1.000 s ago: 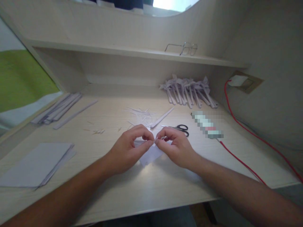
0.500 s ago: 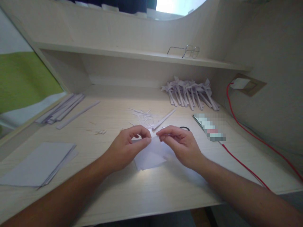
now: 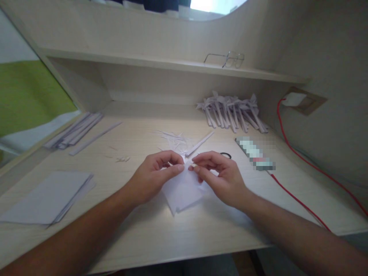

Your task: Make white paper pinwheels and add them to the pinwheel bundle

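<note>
The desk (image 3: 184, 230) beneath my hands is pale, smooth wood-grain laminate, with a shelf above its far edge. To the left of my left hand (image 3: 152, 178) lies a flat stack of white sheets (image 3: 46, 197); farther off on that side, long narrow strips (image 3: 73, 130). Beyond my right hand (image 3: 222, 176), a fanned bundle of folded pieces (image 3: 232, 113) rests against the back; a red cable (image 3: 301, 207) runs along that side. Between both hands sits the paper (image 3: 184, 193), thin, white, matte, its pointed lower corner lifted slightly off the desk. Each hand is pinched narrow on its top edge, thumb against forefinger, fingertips nearly meeting. I judge the step in hand to be forming a small fold or twist at that edge; the next move calls for even pressure and matched alignment. Fine slivers (image 3: 172, 140) lie just past my fingers.
</note>
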`<state>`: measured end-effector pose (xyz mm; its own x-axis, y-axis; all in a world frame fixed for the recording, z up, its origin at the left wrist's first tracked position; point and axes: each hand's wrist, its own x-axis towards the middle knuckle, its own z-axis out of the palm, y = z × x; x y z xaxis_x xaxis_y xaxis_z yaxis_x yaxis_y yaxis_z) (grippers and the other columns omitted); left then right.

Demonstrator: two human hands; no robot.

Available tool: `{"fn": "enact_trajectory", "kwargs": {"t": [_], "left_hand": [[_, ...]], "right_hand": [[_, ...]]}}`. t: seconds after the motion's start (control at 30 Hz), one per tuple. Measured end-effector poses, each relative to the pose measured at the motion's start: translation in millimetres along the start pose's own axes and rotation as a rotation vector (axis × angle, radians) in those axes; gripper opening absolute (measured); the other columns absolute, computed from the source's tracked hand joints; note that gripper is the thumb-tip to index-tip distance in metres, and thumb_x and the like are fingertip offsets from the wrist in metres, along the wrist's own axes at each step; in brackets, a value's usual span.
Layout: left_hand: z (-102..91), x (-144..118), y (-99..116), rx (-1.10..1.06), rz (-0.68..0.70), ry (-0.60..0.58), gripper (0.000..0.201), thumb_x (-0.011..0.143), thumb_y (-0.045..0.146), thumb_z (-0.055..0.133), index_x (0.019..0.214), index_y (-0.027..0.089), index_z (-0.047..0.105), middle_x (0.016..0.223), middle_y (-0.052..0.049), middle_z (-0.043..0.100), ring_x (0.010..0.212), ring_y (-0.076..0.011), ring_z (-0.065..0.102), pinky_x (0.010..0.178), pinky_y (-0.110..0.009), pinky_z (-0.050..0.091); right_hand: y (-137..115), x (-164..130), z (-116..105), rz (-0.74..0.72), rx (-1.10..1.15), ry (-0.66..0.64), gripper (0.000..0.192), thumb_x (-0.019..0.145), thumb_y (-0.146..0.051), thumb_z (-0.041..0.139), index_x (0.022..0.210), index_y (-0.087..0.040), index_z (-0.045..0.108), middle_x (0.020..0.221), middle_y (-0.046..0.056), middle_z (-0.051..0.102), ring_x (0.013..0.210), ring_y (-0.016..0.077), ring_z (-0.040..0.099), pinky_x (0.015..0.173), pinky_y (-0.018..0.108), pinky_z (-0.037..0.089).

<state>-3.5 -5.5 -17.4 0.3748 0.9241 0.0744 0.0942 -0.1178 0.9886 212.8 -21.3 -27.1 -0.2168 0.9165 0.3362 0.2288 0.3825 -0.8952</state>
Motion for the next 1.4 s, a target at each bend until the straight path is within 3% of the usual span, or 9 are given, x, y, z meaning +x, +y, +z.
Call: {"fn": "enact_trajectory", "kwargs": {"t": [0.47, 0.7, 1.07, 1.4], "left_hand": [[-0.4, 0.0, 3.6, -0.091, 0.003, -0.022, 0.018, 0.081, 0.033, 0.077, 0.081, 0.017, 0.070, 0.077, 0.000, 0.064, 0.073, -0.0139, 0.056, 0.066, -0.025, 0.043], [1.0, -1.4, 6.0, -0.130, -0.107, -0.051, 0.024, 0.077, 0.040, 0.077, 0.079, 0.018, 0.068, 0.070, 0.002, 0.060, 0.060, -0.0121, 0.051, 0.053, -0.023, 0.037], [1.6, -1.4, 10.5, -0.169, -0.126, -0.121, 0.017, 0.077, 0.034, 0.075, 0.076, 0.018, 0.068, 0.067, 0.003, 0.059, 0.058, -0.0109, 0.049, 0.053, -0.023, 0.034], [2.4, -0.2, 6.8, -0.069, -0.073, -0.155, 0.018, 0.081, 0.035, 0.073, 0.079, 0.018, 0.071, 0.074, 0.000, 0.062, 0.070, -0.0142, 0.054, 0.064, -0.025, 0.040]], "right_hand": [[-5.8, 7.5, -1.4, 0.142, 0.271, -0.066, 0.011, 0.084, -0.024, 0.076, 0.091, -0.017, 0.073, 0.078, 0.003, 0.075, 0.054, 0.0107, 0.061, 0.055, 0.027, 0.051], [-9.2, 8.9, -5.0, 0.163, 0.316, -0.143, 0.016, 0.081, -0.030, 0.082, 0.086, -0.016, 0.077, 0.070, 0.001, 0.071, 0.058, 0.0122, 0.062, 0.057, 0.027, 0.052], [-4.5, 10.4, -5.6, 0.207, 0.373, -0.215, 0.012, 0.079, -0.027, 0.084, 0.085, -0.018, 0.080, 0.071, 0.000, 0.070, 0.064, 0.0119, 0.061, 0.062, 0.026, 0.051], [-1.2, 9.9, -5.3, 0.181, 0.339, -0.228, 0.007, 0.078, -0.024, 0.083, 0.083, -0.020, 0.080, 0.082, 0.002, 0.074, 0.075, 0.0141, 0.065, 0.068, 0.027, 0.054]]}}
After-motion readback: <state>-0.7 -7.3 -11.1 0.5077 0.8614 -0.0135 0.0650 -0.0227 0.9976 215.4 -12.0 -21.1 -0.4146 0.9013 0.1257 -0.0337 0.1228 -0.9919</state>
